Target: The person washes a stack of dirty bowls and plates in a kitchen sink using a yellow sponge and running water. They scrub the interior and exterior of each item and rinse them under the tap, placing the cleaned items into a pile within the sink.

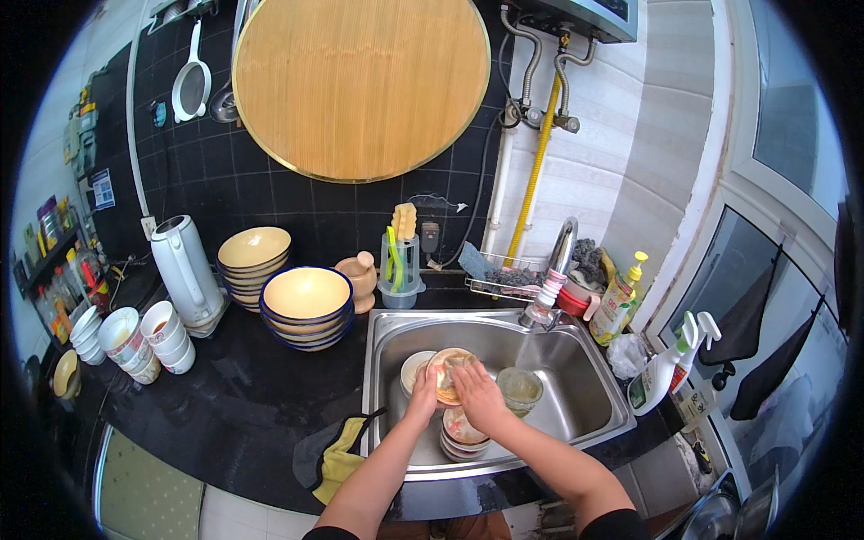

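Observation:
Over the left part of the steel sink (589, 382), my left hand (423, 393) grips the side of a small bowl (443, 382), tilted with its inside up. My right hand (477, 389) presses its fingers into that bowl. Something greyish shows at its fingertips, too small to make out. Below the hands stands a stack of small patterned bowls (463, 432). A white bowl (412, 369) sits partly hidden behind my left hand. To the right of my right hand is a greenish glass bowl (520, 389), below the faucet (551, 288).
Left on the black counter are stacked cream bowls (306, 301), white cups (166, 335) and an electric kettle (187, 270). A yellow-grey cloth (337, 457) lies at the sink's front left corner. Spray bottles (661, 373) and a soap bottle (616, 301) stand right of the sink.

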`<action>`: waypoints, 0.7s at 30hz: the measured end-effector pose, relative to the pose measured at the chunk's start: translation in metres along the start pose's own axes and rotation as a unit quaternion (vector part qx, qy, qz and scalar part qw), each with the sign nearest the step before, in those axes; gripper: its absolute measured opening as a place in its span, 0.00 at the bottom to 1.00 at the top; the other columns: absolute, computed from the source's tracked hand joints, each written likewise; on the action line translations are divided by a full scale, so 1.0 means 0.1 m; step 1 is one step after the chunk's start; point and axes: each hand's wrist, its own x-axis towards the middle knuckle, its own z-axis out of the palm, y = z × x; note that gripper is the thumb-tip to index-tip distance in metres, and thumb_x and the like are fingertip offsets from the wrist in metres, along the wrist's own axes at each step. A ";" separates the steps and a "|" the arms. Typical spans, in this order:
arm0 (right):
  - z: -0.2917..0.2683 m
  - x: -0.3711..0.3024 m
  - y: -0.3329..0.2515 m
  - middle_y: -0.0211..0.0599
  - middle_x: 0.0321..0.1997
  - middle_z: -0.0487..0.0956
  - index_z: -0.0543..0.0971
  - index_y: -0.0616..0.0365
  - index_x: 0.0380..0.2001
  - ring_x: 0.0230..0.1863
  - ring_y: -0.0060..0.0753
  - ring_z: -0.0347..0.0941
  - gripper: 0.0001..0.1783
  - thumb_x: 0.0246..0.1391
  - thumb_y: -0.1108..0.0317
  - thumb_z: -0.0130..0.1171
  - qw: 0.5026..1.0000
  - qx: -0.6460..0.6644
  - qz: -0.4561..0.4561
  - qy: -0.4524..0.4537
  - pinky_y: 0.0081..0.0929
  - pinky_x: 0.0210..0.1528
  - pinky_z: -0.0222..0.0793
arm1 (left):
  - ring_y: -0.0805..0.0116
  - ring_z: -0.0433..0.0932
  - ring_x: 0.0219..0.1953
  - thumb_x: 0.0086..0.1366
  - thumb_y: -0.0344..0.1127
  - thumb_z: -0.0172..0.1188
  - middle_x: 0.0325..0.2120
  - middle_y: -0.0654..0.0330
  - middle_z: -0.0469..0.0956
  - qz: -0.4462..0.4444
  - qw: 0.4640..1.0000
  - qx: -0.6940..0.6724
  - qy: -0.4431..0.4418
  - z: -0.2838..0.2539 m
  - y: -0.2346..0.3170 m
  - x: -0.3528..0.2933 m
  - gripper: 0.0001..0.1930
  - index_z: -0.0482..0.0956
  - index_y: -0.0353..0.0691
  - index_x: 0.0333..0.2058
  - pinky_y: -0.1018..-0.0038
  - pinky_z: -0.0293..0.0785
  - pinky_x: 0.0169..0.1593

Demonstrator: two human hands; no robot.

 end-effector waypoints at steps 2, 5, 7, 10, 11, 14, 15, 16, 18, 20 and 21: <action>0.00 0.09 -0.02 0.43 0.43 0.70 0.69 0.63 0.44 0.48 0.39 0.65 0.21 0.44 0.68 0.49 0.996 0.078 -0.010 0.051 0.35 0.54 0.56 | 0.62 0.72 0.43 0.65 0.52 0.37 0.44 0.54 0.67 -0.003 1.000 0.021 0.008 -0.07 -0.07 0.07 0.24 0.58 0.39 0.52 0.66 0.77 0.34; -0.09 0.13 -0.08 0.39 0.35 0.72 0.71 0.60 0.39 0.37 0.38 0.70 0.18 0.45 0.61 0.53 0.978 0.201 -0.015 -0.045 0.33 0.42 0.65 | 0.65 0.73 0.42 0.64 0.53 0.39 0.42 0.55 0.70 -0.026 0.999 -0.017 0.008 -0.20 -0.14 0.18 0.25 0.62 0.40 0.51 0.68 0.74 0.38; -0.11 0.11 -0.03 0.36 0.27 0.71 0.73 0.59 0.33 0.29 0.38 0.71 0.18 0.42 0.56 0.55 0.976 0.211 -0.044 -0.014 0.32 0.33 0.67 | 0.66 0.73 0.43 0.62 0.57 0.38 0.40 0.57 0.72 -0.093 0.995 -0.036 -0.020 -0.17 -0.06 0.11 0.27 0.63 0.41 0.50 0.68 0.72 0.40; -0.09 0.10 -0.01 0.33 0.21 0.72 0.75 0.57 0.26 0.23 0.37 0.71 0.18 0.39 0.53 0.60 0.976 0.218 -0.023 0.011 0.31 0.26 0.68 | 0.65 0.73 0.43 0.59 0.63 0.37 0.39 0.59 0.73 -0.130 0.989 -0.056 -0.052 -0.08 0.09 0.04 0.31 0.64 0.43 0.50 0.69 0.71 0.41; -0.10 0.13 -0.04 0.33 0.20 0.73 0.76 0.56 0.24 0.22 0.37 0.72 0.17 0.37 0.53 0.61 0.975 0.222 -0.007 0.017 0.31 0.25 0.68 | 0.65 0.73 0.43 0.58 0.65 0.36 0.39 0.59 0.74 -0.131 0.988 -0.061 -0.058 -0.08 0.11 0.03 0.33 0.65 0.44 0.50 0.68 0.71 0.41; -0.37 0.27 -0.02 0.36 0.24 0.76 0.77 0.56 0.24 0.25 0.37 0.73 0.15 0.37 0.57 0.63 0.948 0.283 0.146 -0.021 0.25 0.26 0.69 | 0.66 0.71 0.45 0.59 0.66 0.31 0.42 0.60 0.72 -0.145 0.980 -0.054 -0.129 -0.15 0.18 0.01 0.34 0.63 0.45 0.50 0.68 0.70 0.45; -0.49 0.35 0.02 0.37 0.28 0.78 0.77 0.58 0.27 0.27 0.35 0.75 0.15 0.39 0.58 0.62 0.899 0.349 0.253 -0.071 0.22 0.28 0.69 | 0.66 0.70 0.46 0.59 0.64 0.33 0.43 0.60 0.71 -0.129 0.977 -0.099 -0.136 -0.11 0.20 -0.01 0.32 0.63 0.44 0.50 0.68 0.69 0.46; -0.41 0.36 0.03 0.37 0.28 0.78 0.77 0.59 0.28 0.27 0.34 0.75 0.16 0.41 0.57 0.61 0.814 0.488 0.313 -0.024 0.23 0.29 0.69 | 0.66 0.69 0.47 0.60 0.62 0.35 0.43 0.61 0.70 -0.114 0.973 -0.143 -0.142 -0.03 0.22 -0.05 0.30 0.62 0.44 0.50 0.67 0.68 0.47; -0.14 0.34 0.15 0.36 0.29 0.78 0.77 0.60 0.29 0.28 0.32 0.75 0.18 0.44 0.55 0.60 0.570 0.709 0.408 0.076 0.23 0.30 0.69 | 0.66 0.68 0.49 0.61 0.57 0.40 0.45 0.61 0.68 -0.092 0.966 -0.175 -0.165 0.03 0.22 -0.05 0.27 0.60 0.43 0.51 0.67 0.66 0.50; -0.03 0.32 0.23 0.38 0.32 0.77 0.74 0.60 0.34 0.31 0.32 0.74 0.19 0.47 0.55 0.57 0.421 0.771 0.465 0.108 0.27 0.34 0.71 | 0.67 0.66 0.51 0.62 0.50 0.46 0.48 0.60 0.66 -0.079 0.969 -0.151 -0.181 -0.02 0.16 -0.01 0.25 0.58 0.41 0.52 0.68 0.64 0.52; 0.01 0.30 0.28 0.39 0.32 0.77 0.73 0.61 0.36 0.32 0.32 0.74 0.19 0.48 0.56 0.57 0.337 0.798 0.487 0.114 0.27 0.35 0.71 | 0.67 0.66 0.51 0.58 0.38 0.55 0.48 0.60 0.66 -0.103 0.955 -0.203 -0.191 -0.06 0.17 0.01 0.25 0.59 0.39 0.52 0.68 0.63 0.53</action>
